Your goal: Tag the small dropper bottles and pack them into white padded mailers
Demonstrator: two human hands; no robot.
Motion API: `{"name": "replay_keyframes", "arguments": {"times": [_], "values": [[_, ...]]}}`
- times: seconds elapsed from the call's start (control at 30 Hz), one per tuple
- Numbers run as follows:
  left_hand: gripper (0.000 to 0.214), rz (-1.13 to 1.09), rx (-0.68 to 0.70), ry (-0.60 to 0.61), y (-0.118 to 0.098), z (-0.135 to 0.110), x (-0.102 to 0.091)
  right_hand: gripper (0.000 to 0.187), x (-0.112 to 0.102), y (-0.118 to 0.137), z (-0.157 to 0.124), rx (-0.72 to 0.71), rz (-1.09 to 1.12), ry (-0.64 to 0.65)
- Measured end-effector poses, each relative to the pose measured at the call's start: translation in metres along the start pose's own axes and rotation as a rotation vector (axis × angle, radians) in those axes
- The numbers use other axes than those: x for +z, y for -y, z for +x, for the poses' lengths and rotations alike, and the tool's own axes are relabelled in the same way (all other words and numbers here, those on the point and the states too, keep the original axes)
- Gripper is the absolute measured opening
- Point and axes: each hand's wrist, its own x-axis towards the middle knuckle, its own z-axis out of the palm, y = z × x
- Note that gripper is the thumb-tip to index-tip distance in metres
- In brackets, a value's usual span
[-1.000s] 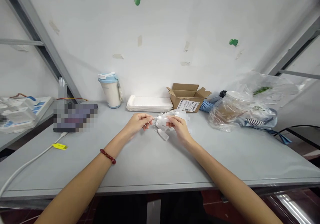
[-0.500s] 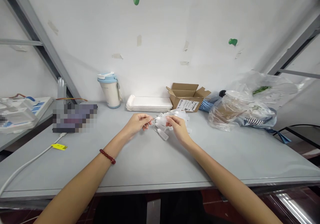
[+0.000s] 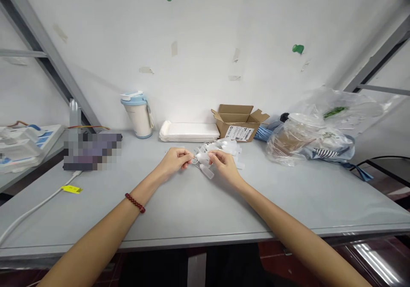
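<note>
My left hand [image 3: 177,159] is closed in a pinch at the left side of a small heap of white translucent pieces [image 3: 229,147] with thin leads. Between its thumb and forefinger is a thin wire [image 3: 194,159], whose end is hidden by the fingers. My right hand [image 3: 222,163], thumb against forefinger, grips the right end of one flat translucent piece [image 3: 203,156]. That piece bridges the small gap between my two hands. Just below it, another translucent piece [image 3: 206,171] lies slanted on the grey table [image 3: 198,212].
Behind the hands are a stack of white sleeves [image 3: 188,132] and an open cardboard box [image 3: 237,127]. A lidded cup [image 3: 138,118] stands left of them. Farther left lies a blurred dark device [image 3: 92,152] with a white cable [image 3: 41,206]. Plastic bags [image 3: 288,144] fill the right side.
The view has shifted slightly. My right fingers have come a little nearer to my left hand along the piece. Both hands keep their pinches.
</note>
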Motion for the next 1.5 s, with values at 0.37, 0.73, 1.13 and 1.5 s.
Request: {"name": "replay_keyframes", "arguments": {"times": [0.37,0.73,1.13,1.5], "values": [[0.024,-0.022,-0.018,0.044,0.003,0.002,-0.003,0.026,0.0,0.001,-0.001,0.004,-0.03,0.016],[0.029,-0.174,-0.092,0.031,0.007,0.01,-0.016,0.029,-0.001,0.003,0.004,-0.011,-0.032,-0.003],[0.023,-0.133,-0.077,0.117,0.008,0.006,-0.008,0.023,0.004,0.004,0.001,-0.006,-0.035,0.008],[0.024,-0.136,-0.028,0.099,0.009,0.003,-0.005,0.022,0.004,0.002,-0.001,-0.006,-0.021,0.004]]}}
